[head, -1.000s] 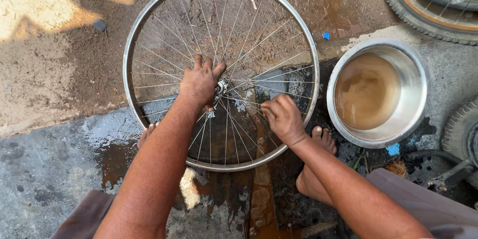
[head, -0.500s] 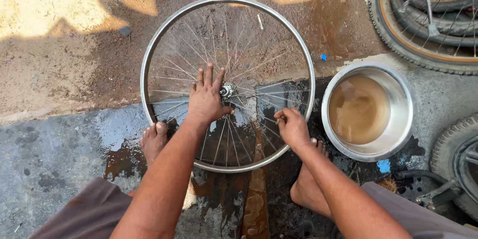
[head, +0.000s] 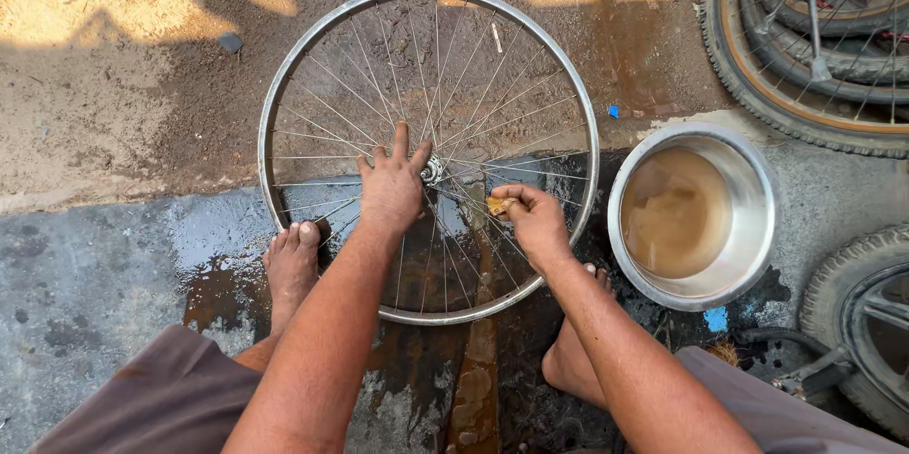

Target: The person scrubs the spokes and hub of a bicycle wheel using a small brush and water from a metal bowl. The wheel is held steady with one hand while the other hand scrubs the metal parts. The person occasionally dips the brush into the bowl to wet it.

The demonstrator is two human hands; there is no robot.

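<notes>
While left hand (head: 391,187) lies flat on the spokes (head: 379,85), right hand (head: 532,219) pinches a scrap (head: 496,205) inside the rim (head: 284,94).

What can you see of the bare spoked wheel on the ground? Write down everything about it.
The spoked wheel is a bare, silvery metal rim with no tyre, thin wire spokes and a small metal hub at its centre. It lies flat, half on dry dirt, half on wet concrete. The left hand presses flat on the spokes beside the hub; the right hand holds a small tan piece against the spokes.

Sunlit sandy ground (head: 104,66) meets wet grey concrete (head: 85,274), with hard shadows across both.
</notes>
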